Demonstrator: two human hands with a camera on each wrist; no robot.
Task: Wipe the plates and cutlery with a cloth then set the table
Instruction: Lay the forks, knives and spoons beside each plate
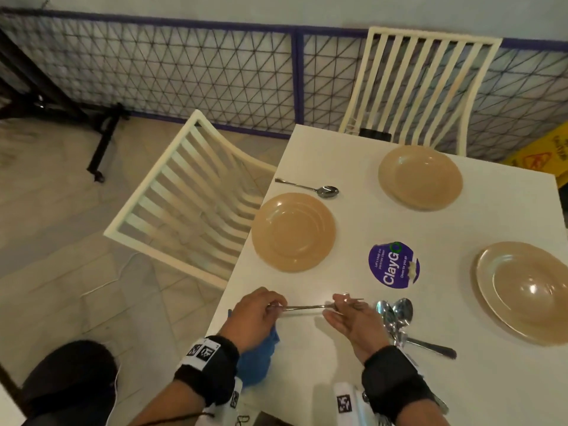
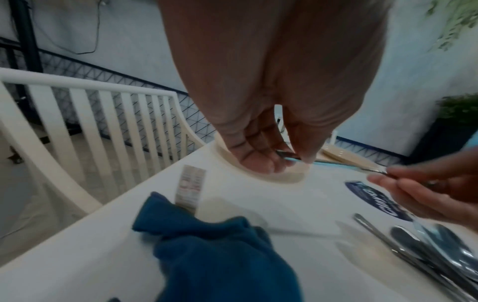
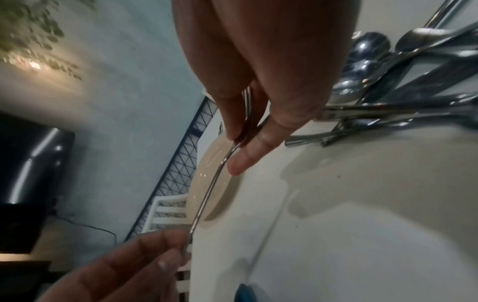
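A steel fork [image 1: 307, 307] is held level just above the white table [image 1: 338, 379] near its front edge. My left hand [image 1: 275, 304] pinches its handle end, and my right hand [image 1: 338, 304] pinches it near the tines. In the right wrist view the thumb and fingers [image 3: 261, 139] close on the fork's neck [image 3: 207, 194]. A blue cloth [image 1: 258, 361] lies bunched on the table under my left wrist, and no hand holds it [image 2: 220, 255]. Several spoons and other cutlery [image 1: 396, 321] lie piled right of my right hand. Three tan plates [image 1: 293, 232] [image 1: 419, 176] [image 1: 522, 290] are set out.
One spoon [image 1: 307, 187] lies beyond the left plate. A round purple sticker [image 1: 393, 265] marks the table's middle. Cream slatted chairs [image 1: 190, 192] [image 1: 421, 87] stand at the left and far sides. A mesh fence [image 1: 184, 75] runs behind, and a yellow sign [image 1: 544, 152] stands far right.
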